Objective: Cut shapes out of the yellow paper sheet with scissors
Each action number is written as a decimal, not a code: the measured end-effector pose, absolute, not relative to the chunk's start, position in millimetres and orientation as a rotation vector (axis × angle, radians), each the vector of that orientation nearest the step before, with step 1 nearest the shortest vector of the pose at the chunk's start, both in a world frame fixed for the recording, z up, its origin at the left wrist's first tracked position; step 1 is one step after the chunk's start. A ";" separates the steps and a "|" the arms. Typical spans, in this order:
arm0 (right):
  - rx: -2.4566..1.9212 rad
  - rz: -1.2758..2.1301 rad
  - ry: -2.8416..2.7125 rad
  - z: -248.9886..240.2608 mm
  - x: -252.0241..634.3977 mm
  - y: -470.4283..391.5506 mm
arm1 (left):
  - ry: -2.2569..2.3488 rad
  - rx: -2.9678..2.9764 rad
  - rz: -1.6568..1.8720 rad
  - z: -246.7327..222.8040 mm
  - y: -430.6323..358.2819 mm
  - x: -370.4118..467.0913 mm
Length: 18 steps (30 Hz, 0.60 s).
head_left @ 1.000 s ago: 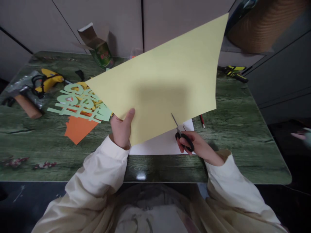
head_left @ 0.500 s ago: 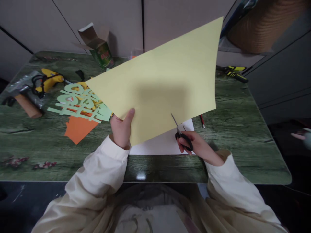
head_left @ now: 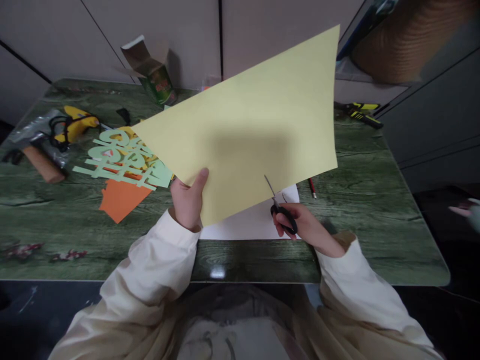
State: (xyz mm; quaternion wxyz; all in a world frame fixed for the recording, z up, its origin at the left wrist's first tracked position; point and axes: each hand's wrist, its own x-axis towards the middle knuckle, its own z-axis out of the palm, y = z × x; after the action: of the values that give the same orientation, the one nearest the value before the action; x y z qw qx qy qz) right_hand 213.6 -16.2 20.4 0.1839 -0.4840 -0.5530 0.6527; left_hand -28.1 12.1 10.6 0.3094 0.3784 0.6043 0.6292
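A large sheet of pale yellow paper (head_left: 255, 100) is held up over the table, tilted with its right end higher. My left hand (head_left: 188, 197) grips its lower left edge, thumb on top and fingers behind. In my right hand (head_left: 300, 222) is a pair of scissors (head_left: 284, 218) with black handles. One blade lies over the paper at its lower edge; the other blade is hidden behind the sheet. White paper (head_left: 240, 225) lies on the table underneath, partly covered. Left of my left hand are pale green cut-out paper shapes (head_left: 123, 157) and a piece of orange paper (head_left: 123, 200).
On the green table (head_left: 382, 215) a hammer (head_left: 43, 162) and a yellow glue gun (head_left: 77, 125) lie at the left. An open green box (head_left: 159, 82) stands at the back. Yellow-and-black pliers (head_left: 362, 114) and a red pencil (head_left: 312, 187) are on the right.
The right end of the yellow sheet has flexed slightly: its upper corner is a little further left, its lower corner a little further right. Both hands and the scissors are almost unmoved.
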 end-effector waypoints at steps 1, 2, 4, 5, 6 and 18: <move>-1.364 1.840 -1.558 20.1 213.5 -16.2 | 1.608 1.004 1.663 10.8 12.0 -28.0; -1.362 1.839 -1.560 19.8 213.5 -16.3 | 1.618 1.006 1.662 11.2 11.9 -27.9; -1.358 1.838 -1.563 19.6 213.5 -16.5 | 1.626 1.005 1.657 12.1 11.7 -27.7; -1.356 1.839 -1.563 19.5 213.5 -16.6 | 1.625 1.004 1.655 12.6 11.5 -27.4; -1.354 1.841 -1.563 19.5 213.6 -16.7 | 1.623 1.004 1.653 13.2 11.3 -27.2; -1.302 1.864 -1.530 18.5 212.8 -15.3 | 1.681 1.012 1.615 17.6 8.8 -24.0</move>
State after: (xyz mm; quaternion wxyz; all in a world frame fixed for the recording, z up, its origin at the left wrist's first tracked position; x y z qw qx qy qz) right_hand 212.8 -15.3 18.5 0.1990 -0.4654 -0.5471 0.6666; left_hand -24.0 8.8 17.6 0.2956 0.3805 0.6320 0.6070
